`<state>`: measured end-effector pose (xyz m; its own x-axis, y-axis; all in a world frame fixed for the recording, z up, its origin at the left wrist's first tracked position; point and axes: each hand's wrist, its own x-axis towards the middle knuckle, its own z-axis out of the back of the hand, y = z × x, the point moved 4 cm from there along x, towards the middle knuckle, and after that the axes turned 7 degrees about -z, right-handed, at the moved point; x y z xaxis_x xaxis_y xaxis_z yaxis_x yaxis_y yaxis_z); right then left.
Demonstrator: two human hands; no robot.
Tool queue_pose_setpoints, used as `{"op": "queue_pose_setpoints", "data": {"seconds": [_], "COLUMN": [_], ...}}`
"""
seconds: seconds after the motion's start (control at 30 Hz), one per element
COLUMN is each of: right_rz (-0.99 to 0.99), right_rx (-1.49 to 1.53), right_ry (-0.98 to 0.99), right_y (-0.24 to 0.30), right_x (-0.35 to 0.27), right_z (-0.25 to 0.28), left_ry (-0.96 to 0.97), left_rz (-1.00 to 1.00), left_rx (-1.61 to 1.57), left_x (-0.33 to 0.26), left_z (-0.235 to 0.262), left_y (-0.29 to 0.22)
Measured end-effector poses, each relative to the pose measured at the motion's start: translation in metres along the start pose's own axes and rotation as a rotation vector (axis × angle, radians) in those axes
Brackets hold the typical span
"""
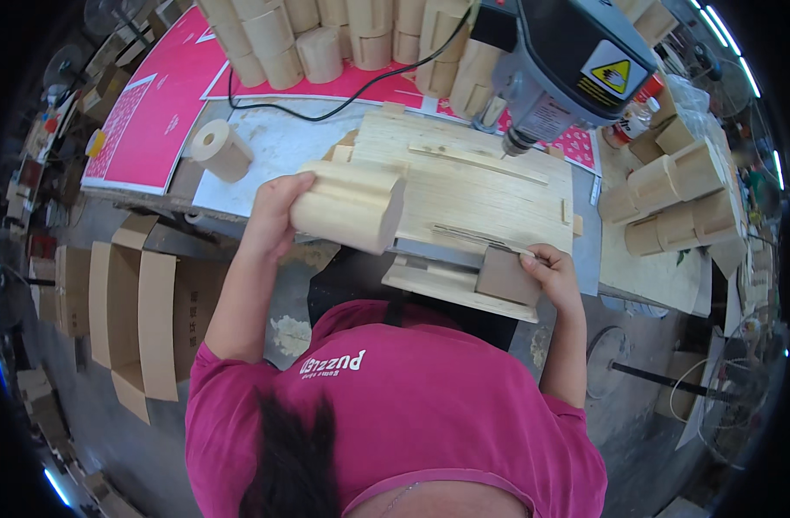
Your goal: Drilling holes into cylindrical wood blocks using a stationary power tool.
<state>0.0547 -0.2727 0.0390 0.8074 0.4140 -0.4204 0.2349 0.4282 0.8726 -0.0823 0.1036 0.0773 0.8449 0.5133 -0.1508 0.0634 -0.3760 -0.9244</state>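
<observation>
My left hand (276,207) is closed round a pale wooden block (347,207) with rounded sides and a groove along it. The block is held up, tilted, over the near left edge of a wooden board jig (490,194). At the jig's near right corner my right hand (552,269) pinches the edge of a brown-grey rectangular piece (509,278). That piece rests on a wooden ledge (447,289) along the jig's front. Above the jig's far side stands a drill press (576,78), its thin bit (504,155) pointing down and apart from both hands.
A wooden cylinder with a hole (222,151) stands at the left. Stacked wooden cylinders (317,52) fill the back, with more stacks (680,198) at the right. A black cable (326,116) crosses the table. An open carton (157,319) sits on the floor, lower left.
</observation>
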Motion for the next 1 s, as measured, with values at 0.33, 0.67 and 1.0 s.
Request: {"op": "queue_pose_setpoints", "data": {"seconds": [0.33, 0.67, 1.0], "right_rz": [0.450, 0.519, 0.481], "right_rx": [-0.006, 0.001, 0.008], "right_ry": [-0.120, -0.102, -0.048], "right_y": [0.070, 0.047, 0.033], "right_x": [-0.045, -0.004, 0.030], "right_z": [0.008, 0.012, 0.013], "left_ry": [-0.085, 0.143, 0.507], "left_rz": [-0.089, -0.022, -0.122], "left_rx": [0.084, 0.271, 0.409], "left_x": [-0.018, 0.009, 0.042], "left_z": [-0.020, -0.060, -0.087], "left_y": [-0.005, 0.044, 0.078]}}
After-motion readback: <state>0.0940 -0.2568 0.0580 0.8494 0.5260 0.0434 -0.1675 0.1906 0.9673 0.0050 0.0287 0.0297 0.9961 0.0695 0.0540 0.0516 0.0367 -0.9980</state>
